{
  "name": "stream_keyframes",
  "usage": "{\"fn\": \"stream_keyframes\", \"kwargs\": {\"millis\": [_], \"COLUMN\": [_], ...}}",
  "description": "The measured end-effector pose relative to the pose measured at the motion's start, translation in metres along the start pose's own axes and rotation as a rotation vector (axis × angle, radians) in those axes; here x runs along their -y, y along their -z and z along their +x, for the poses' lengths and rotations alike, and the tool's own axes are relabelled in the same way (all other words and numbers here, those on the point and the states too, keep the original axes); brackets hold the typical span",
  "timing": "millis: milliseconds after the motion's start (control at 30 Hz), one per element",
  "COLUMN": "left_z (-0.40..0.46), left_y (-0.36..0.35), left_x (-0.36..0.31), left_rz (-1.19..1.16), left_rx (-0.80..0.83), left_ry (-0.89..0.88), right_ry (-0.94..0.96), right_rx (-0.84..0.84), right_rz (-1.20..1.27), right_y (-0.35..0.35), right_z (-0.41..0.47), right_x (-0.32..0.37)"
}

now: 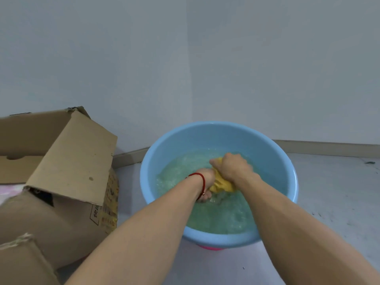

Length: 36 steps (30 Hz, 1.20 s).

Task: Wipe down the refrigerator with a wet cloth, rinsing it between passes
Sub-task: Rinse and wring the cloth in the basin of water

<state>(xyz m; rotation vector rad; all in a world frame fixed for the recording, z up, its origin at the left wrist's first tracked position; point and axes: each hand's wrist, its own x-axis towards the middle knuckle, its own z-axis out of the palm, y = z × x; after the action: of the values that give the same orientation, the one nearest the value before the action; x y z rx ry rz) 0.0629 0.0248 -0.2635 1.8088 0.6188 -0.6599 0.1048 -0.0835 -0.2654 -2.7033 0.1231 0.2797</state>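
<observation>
Both fists clamped on yellow cloth (223,185): left hand (206,182), right hand (232,166). Over bubbly water in blue basin (164,149). Cardboard box (61,171) at nine o'clock.

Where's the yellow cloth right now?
In the head view, the yellow cloth is low and centre, bunched between the left hand and the right hand, which both grip it over the foamy water in the blue basin.
</observation>
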Motion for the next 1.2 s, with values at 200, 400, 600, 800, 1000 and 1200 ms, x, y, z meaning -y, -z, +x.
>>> {"fn": "stream_keyframes", "kwargs": {"millis": [200,400,600,800,1000,1200], "left_z": [0.018,0.043,0.017,-0.002,-0.045,-0.085], "left_y": [0.019,-0.002,-0.006,0.005,0.052,0.053], "left_x": [0.007,0.011,0.001,-0.007,-0.047,-0.079], "left_rz": [0.428,-0.267,-0.235,-0.032,-0.014,0.142], "left_rx": [-0.393,-0.182,-0.116,0.013,0.075,0.032], "left_ry": [-0.089,0.108,-0.143,-0.099,-0.369,-0.700], "right_ry": [-0.018,-0.154,-0.233,0.051,0.216,0.487], "right_rx": [-0.103,0.218,0.228,-0.103,-0.015,0.197], "right_rz": [-0.246,0.195,0.720,0.121,0.216,0.469], "right_y": [0.000,-0.006,-0.015,0.017,0.056,0.107], "right_z": [-0.004,-0.011,-0.011,-0.018,-0.005,-0.028], "right_x": [-0.010,0.023,0.027,0.004,-0.025,-0.020]}}
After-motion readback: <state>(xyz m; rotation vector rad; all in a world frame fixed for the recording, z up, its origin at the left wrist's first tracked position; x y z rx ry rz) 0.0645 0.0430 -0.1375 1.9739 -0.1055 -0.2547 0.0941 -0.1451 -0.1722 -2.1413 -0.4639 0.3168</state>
